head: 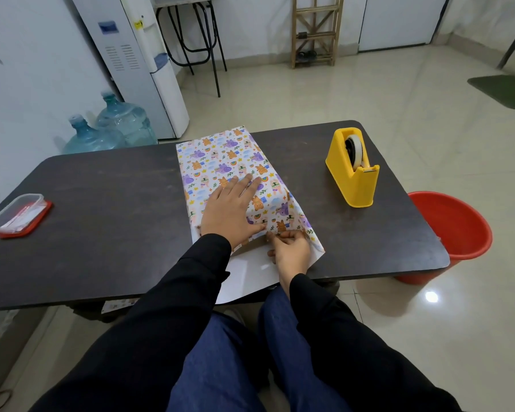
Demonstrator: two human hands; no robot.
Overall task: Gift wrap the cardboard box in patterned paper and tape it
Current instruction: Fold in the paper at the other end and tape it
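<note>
Head view: the patterned paper [220, 156] lies mid-way along the table [101, 203], covering the cardboard box, which is hidden beneath; its long axis runs 6 to 12 o'clock. The left hand [231, 208] presses flat on top, fingers straight. The right hand [289, 251], at 5 o'clock from it, pinches the paper's near edge. The tape dispenser [351, 176] stands at 2 o'clock, nearer the right hand, likely the one to fetch tape

Blk long sleeves [188, 281], blue trousers [220, 367] (denim-like)
</note>
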